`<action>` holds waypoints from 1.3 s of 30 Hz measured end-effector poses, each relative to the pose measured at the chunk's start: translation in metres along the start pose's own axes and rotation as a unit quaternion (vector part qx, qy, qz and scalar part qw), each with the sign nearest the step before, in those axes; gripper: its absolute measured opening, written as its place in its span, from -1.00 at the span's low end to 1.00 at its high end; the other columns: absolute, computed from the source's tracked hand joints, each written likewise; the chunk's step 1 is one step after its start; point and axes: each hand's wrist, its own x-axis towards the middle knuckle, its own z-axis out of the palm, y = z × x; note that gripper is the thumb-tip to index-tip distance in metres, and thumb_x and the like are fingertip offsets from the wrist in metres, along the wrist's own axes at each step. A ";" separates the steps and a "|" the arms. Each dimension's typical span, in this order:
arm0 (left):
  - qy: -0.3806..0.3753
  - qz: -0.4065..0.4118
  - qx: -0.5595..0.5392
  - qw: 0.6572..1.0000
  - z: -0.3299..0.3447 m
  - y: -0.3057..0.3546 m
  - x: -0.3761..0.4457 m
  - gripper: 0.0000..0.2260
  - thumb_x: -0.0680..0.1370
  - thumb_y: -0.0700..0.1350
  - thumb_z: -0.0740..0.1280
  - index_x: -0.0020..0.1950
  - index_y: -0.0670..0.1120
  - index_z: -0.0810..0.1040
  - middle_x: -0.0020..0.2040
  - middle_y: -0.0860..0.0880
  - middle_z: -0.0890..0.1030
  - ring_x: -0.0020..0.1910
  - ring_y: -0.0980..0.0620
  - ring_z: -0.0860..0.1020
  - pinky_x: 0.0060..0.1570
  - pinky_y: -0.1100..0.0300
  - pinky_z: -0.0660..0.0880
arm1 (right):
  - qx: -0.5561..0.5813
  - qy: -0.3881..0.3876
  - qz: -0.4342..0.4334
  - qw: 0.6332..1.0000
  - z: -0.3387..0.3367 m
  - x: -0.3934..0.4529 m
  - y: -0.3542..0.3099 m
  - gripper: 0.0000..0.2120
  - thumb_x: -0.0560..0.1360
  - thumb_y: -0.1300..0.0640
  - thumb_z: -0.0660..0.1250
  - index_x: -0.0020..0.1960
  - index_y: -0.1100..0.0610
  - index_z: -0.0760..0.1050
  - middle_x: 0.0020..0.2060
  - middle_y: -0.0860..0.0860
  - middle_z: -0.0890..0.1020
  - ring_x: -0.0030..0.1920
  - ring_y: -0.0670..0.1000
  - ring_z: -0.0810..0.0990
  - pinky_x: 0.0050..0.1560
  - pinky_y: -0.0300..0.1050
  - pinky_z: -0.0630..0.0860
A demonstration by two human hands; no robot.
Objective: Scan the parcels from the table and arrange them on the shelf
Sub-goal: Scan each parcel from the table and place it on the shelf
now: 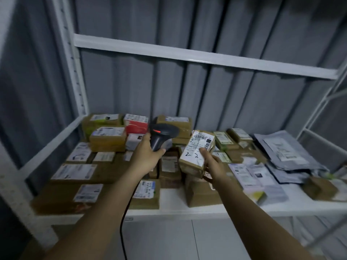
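Left hand (148, 154) grips a scanner (161, 136); right hand (210, 162) holds a labelled parcel (196, 154) above the crowded shelf (178, 207). Best to aim squarely at the barcode.

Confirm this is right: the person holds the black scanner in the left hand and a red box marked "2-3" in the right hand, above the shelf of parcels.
One detail is wrong. The head view shows the right hand holding a brown cardboard parcel marked "2-3", not a red box. The rest stands: the left hand holds the black scanner, above the shelf of parcels.
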 end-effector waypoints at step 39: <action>0.226 -0.210 0.066 0.949 0.121 -0.010 0.083 -0.73 0.48 -0.20 0.39 0.11 -0.07 0.38 -0.06 -0.17 0.56 -0.12 -0.15 0.57 -0.07 -0.18 0.56 | -0.520 -0.292 -0.411 0.690 0.019 0.260 -0.037 -0.54 0.53 -0.14 0.33 0.34 0.07 0.47 0.29 0.10 0.45 0.30 0.15 0.40 0.23 -0.08 0.30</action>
